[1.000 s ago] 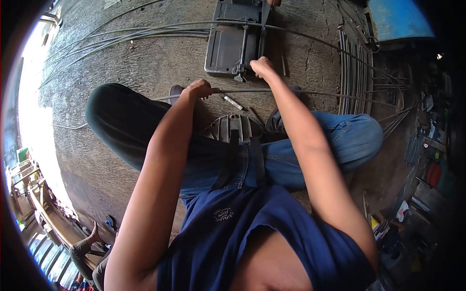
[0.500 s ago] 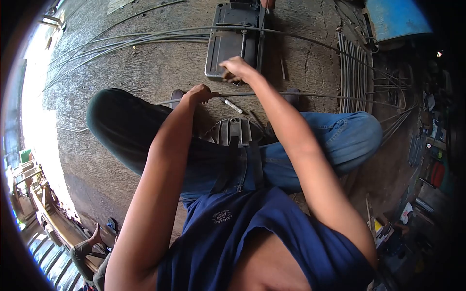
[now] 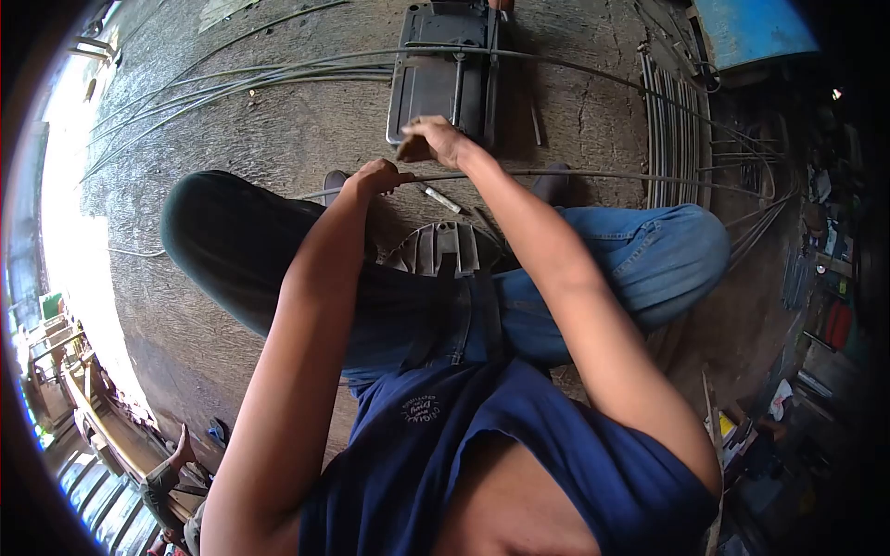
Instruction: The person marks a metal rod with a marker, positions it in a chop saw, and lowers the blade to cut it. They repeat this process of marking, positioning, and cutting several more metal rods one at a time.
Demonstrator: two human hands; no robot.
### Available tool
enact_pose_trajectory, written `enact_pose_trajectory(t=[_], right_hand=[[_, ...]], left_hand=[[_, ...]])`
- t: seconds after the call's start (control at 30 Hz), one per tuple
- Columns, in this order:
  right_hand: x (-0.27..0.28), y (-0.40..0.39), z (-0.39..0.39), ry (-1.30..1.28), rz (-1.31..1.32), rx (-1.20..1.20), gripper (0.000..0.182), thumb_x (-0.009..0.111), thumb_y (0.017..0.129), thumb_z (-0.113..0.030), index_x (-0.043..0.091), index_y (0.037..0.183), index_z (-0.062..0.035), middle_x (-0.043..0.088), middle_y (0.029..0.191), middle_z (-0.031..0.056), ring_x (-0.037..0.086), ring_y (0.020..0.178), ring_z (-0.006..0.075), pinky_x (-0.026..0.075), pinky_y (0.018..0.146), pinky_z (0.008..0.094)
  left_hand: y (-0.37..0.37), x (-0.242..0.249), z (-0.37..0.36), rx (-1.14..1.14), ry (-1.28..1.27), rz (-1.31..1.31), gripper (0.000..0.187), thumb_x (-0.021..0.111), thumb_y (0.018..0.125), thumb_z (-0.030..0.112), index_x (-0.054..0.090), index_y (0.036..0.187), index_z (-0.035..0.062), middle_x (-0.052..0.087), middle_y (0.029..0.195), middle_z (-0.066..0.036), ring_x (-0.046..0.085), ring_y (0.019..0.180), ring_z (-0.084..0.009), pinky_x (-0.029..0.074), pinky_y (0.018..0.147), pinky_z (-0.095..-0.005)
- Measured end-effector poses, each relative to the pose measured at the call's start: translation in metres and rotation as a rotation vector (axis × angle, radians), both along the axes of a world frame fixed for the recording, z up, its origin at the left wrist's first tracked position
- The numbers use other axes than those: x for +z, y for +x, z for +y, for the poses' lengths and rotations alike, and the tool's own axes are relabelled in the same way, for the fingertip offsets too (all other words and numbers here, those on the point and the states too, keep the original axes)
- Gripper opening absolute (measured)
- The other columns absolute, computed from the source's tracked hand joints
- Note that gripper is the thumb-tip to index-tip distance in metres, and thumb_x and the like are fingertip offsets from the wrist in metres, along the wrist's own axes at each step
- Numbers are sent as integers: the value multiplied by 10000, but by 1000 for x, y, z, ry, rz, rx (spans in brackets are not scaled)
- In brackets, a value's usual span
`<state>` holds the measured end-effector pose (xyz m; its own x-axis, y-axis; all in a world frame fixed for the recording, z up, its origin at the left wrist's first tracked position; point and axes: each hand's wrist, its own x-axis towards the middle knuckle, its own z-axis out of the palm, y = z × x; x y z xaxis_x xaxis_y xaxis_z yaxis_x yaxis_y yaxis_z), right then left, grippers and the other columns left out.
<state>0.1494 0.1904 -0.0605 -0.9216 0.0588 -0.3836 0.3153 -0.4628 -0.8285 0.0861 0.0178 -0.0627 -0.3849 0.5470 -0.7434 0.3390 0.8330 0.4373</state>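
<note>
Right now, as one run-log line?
left hand: closed on thin rod; right hand: at near end of metal machine, contact unclear; second rod: across machine; white stick: on floor

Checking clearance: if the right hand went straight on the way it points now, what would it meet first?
The right hand would probably meet the near-left edge of the dark metal base first; depth is unclear, so it may pass above.

Long, thin metal rod (image 3: 593, 173), gently bowed, gripped, stretching crosswise on the near side of a dark grey machine base (image 3: 417, 97), boxy, round-cornered, sitting flat, slim shaft (image 3: 459, 88) running lengthwise along its top
</note>
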Motion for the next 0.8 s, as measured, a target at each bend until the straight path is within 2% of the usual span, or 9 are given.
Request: enact_pose_trajectory(t=[0.03,0.1,0.17,0.23,0.37,0.53,0.63,0.77,0.8], right_hand=[[28,-3,-4,15,14,-47,99,568,896,-96,595,910,-2,680,774,140,687,696,221,565,654,320],[39,-10,1,132,59,-115,138,634,851,-135,655,833,0,688,749,102,653,626,167,513,582,274],[51,-2,21,465,-114,-88,166,620,860,-133,656,853,28,682,706,130,654,564,181,534,508,296],[50,10,45,507,-399,-214,202,595,807,-150,654,802,43,677,704,143,657,561,186,529,485,302],[-6,34,92,681,-655,-378,242,553,723,-141,639,795,74,667,787,193,674,677,271,557,588,352],[-9,56,83,452,-734,-101,379,635,690,-152,610,1016,40,627,1000,171,623,935,296,496,839,456],[-45,48,87,468,-770,130,275,629,733,-185,587,934,-3,618,787,121,607,651,218,515,623,391],[10,40,76,538,-765,200,187,604,755,-184,565,855,-30,530,616,73,509,484,165,453,496,332],[19,33,78,347,-630,42,158,602,761,-185,547,810,-45,493,583,54,467,452,150,427,469,312]], left_hand=[[0,4,0,13,8,3,609,621,762,652,723,787,52,698,747,-79,675,769,-210,521,756,-352],[1,6,-1,8,11,12,607,620,767,649,722,784,51,699,749,-78,675,769,-207,521,757,-350],[0,6,-1,-1,16,28,604,618,772,646,721,782,50,699,750,-76,675,769,-203,521,757,-349],[1,4,-1,18,20,19,607,613,779,644,718,777,46,701,756,-76,678,776,-203,522,763,-350],[2,10,2,-5,-15,-3,633,620,793,633,708,899,15,701,809,-110,680,778,-216,522,743,-346],[-2,2,5,-30,-46,-14,602,633,797,609,711,897,20,702,807,-111,685,785,-209,520,731,-337],[1,12,4,-9,-37,13,615,613,760,654,738,857,59,710,784,-82,678,842,-220,518,798,-360],[1,11,3,-6,-24,2,612,616,759,654,735,852,60,710,790,-83,678,838,-221,517,799,-361],[1,9,2,-2,-22,3,606,616,762,651,734,845,63,710,793,-83,678,838,-220,518,798,-360]])
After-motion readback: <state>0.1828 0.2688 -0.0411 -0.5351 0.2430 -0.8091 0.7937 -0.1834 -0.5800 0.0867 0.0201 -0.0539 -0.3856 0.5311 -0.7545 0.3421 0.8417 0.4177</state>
